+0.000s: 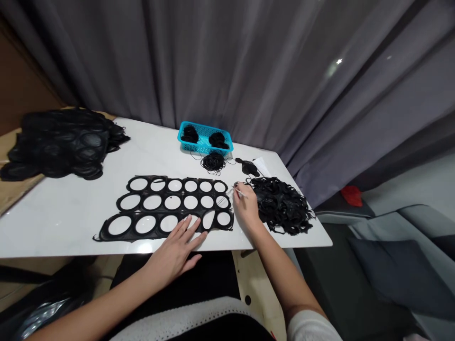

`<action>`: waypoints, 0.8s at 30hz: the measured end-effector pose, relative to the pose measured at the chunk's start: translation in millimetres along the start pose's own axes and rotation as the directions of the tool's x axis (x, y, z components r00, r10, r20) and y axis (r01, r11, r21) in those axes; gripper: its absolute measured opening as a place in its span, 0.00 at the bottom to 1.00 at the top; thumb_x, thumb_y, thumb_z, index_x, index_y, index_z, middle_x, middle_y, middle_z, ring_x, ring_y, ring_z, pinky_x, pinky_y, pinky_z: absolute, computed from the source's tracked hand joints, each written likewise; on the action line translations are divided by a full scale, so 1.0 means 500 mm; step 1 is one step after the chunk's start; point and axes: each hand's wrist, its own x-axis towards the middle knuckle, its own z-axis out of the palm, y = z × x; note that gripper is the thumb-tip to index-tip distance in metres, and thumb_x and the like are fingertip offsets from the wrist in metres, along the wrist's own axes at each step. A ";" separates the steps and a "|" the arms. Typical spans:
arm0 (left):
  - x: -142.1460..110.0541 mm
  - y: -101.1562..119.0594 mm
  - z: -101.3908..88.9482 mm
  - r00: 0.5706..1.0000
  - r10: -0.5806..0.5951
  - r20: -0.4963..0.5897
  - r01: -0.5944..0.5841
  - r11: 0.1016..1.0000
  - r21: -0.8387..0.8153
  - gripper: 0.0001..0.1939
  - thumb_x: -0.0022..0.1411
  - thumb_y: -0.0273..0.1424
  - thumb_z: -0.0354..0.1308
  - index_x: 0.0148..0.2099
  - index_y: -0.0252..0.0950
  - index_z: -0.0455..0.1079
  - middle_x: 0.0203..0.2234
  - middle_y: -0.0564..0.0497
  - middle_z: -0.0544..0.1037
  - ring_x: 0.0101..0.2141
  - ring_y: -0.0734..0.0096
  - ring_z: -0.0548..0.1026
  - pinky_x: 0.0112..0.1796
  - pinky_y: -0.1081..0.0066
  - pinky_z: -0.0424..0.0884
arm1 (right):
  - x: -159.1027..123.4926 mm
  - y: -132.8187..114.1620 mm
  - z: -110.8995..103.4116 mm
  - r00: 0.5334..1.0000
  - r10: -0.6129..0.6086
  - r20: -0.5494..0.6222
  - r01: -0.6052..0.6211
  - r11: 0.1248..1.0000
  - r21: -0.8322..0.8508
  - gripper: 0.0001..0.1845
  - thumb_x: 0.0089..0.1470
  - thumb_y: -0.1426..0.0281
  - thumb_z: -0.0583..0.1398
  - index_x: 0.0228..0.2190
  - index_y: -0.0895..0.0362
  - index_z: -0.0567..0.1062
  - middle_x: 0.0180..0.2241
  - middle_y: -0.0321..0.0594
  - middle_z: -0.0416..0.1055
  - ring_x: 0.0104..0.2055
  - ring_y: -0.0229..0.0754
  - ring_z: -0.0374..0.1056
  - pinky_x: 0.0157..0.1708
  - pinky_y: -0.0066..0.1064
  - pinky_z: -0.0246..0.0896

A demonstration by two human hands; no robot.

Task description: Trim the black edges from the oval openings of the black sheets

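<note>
A black rubber sheet (163, 210) with rows of round holes lies flat on the white table. My left hand (179, 244) rests on its near edge, fingers spread and holding nothing. At the sheet's right end, my right hand (248, 206) is closed round a thin, light-coloured pointed tool (241, 192); I cannot make out its exact kind. Thin dark strands show close to the tool's tip. Just right of that hand is a heap of black rubber scraps (284, 206) with round cut-outs. A loose bundle of thin black rings (213, 162) lies beyond the sheet.
A blue plastic basket (205, 138) holding black ring bundles stands at the back. More black sheets (64, 142) are piled at the left. Small black pieces (248, 166) and white paper (262, 166) lie at the back right. Grey curtains (213, 61) hang behind the table.
</note>
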 end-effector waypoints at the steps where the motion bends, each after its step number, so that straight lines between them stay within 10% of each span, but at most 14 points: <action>1: -0.001 0.001 -0.002 1.000 -0.003 0.004 0.003 1.000 0.002 0.28 0.64 0.35 0.62 0.65 0.40 0.65 0.66 0.39 0.64 0.66 0.38 0.60 0.60 0.44 0.64 | 0.013 0.004 -0.003 1.000 0.006 -0.019 -0.007 1.000 -0.016 0.10 0.61 0.74 0.51 0.28 0.53 0.65 0.30 0.43 0.68 0.37 0.48 0.61 0.39 0.36 0.56; 5: -0.012 0.004 -0.014 1.000 0.012 -0.001 -0.012 1.000 -0.015 0.31 0.65 0.35 0.61 0.68 0.40 0.61 0.68 0.40 0.61 0.67 0.45 0.59 0.62 0.48 0.63 | 0.032 -0.012 0.002 0.997 0.066 0.030 -0.068 0.996 0.061 0.10 0.58 0.72 0.53 0.25 0.52 0.63 0.26 0.38 0.67 0.33 0.45 0.62 0.35 0.33 0.55; 13: -0.078 -0.015 -0.020 0.984 -0.085 -0.155 0.099 0.992 0.083 0.24 0.72 0.35 0.52 0.66 0.32 0.62 0.65 0.36 0.67 0.64 0.51 0.66 0.62 0.53 0.65 | -0.055 -0.135 0.051 0.860 -0.048 0.509 -0.233 0.849 0.474 0.11 0.54 0.65 0.61 0.24 0.54 0.67 0.26 0.32 0.70 0.29 0.39 0.63 0.31 0.29 0.55; 24: -0.089 -0.008 -0.012 0.979 -0.124 -0.161 0.131 0.991 0.033 0.23 0.72 0.31 0.51 0.67 0.36 0.63 0.66 0.39 0.64 0.65 0.53 0.64 0.62 0.54 0.64 | -0.110 -0.167 0.059 0.868 -0.157 0.472 -0.102 0.872 0.478 0.10 0.57 0.71 0.61 0.25 0.54 0.68 0.28 0.33 0.71 0.37 0.41 0.66 0.40 0.31 0.57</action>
